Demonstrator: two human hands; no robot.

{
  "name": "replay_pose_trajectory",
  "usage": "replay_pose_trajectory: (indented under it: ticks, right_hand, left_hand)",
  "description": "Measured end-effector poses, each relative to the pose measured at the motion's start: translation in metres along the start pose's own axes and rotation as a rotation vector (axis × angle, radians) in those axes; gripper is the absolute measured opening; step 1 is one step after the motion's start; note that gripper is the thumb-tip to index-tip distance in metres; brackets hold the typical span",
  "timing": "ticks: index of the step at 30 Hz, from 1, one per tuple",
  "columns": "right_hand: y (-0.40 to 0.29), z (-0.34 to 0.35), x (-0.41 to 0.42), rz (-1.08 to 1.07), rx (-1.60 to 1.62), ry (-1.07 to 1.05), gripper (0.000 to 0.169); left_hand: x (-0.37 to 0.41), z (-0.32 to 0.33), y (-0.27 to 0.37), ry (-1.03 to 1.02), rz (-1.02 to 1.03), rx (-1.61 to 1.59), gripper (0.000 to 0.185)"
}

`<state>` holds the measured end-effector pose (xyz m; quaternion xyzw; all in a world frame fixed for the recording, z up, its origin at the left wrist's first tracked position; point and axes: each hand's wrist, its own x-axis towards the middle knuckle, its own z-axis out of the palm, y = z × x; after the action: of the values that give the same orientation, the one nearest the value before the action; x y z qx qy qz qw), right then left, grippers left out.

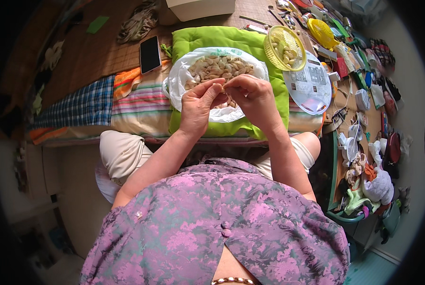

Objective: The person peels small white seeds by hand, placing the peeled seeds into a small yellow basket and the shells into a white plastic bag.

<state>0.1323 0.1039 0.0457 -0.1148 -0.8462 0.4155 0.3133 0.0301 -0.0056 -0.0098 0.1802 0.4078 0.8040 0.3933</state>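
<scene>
My left hand [197, 108] and my right hand [258, 98] meet over a white plastic bag [177, 95]. Their fingertips pinch one small garlic clove [223, 89], mostly hidden by the fingers. Many unpeeled garlic cloves [217, 67] fill the opened bag, which rests on a bright green cushion [230, 37]. To the right of the bag's far side is a yellow plastic basket [268, 58], with pale peeled cloves [288, 56] inside.
Left of the cushion lies a black-screened smartphone [150, 55]. A printed plastic hand fan [310, 87] lies partly beneath the basket. Behind the cushion stands a white box [201, 9]. Clutter crowds the right side, including a small white electric fan [349, 149] and a yellow strainer [321, 32].
</scene>
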Motion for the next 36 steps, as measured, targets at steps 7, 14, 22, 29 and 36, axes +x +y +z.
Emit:
replay_pose_trajectory:
  ticks: [7,14,22,29,36]
  right_hand:
    - [0.010,0.007,-0.005,-0.057,-0.172,0.012,0.006]
    - [0.020,0.013,-0.004,-0.010,-0.131,0.079,0.009]
    - [0.015,0.012,-0.010,-0.086,-0.031,0.156,0.005]
    - [0.016,0.008,-0.009,-0.199,-0.302,0.087,0.005]
    - [0.020,0.013,-0.005,-0.111,-0.298,0.129,0.011]
  left_hand:
    - [0.000,0.000,-0.003,-0.027,-0.018,0.039,0.024]
    - [-0.001,0.004,0.000,-0.091,-0.069,-0.076,0.027]
    - [0.004,0.002,0.003,-0.067,-0.047,0.000,0.028]
    - [0.004,0.002,0.000,-0.034,-0.005,0.156,0.024]
    - [0.009,0.000,-0.001,-0.088,-0.044,0.063,0.025]
